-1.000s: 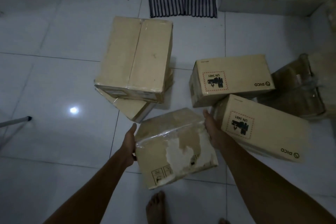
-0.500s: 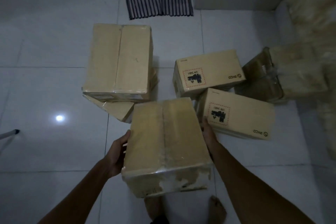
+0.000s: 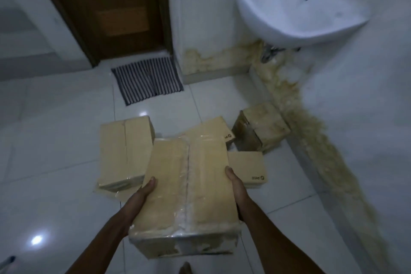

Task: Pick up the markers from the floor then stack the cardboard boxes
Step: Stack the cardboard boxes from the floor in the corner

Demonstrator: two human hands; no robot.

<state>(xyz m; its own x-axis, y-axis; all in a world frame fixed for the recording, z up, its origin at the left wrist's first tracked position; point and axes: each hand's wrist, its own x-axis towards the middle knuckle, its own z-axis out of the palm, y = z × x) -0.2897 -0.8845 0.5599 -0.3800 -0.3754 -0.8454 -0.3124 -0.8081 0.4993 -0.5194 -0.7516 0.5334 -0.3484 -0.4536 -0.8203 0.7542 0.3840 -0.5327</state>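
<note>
Aloft, taped box [image 3: 189, 184] gripped between left hand [image 3: 144, 192] and right hand [image 3: 236, 184], fingers hidden beneath its sides

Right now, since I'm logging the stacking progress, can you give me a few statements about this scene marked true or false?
1. The left hand and right hand both hold the taped box by its sides. True.
2. The striped mat lies under the sink. False: it lies in front of the door.
3. Left of the taped box, an upper box sits on a lower box. True.
4. A marker lies on top of the taped box. False: only tape shows there.
</note>
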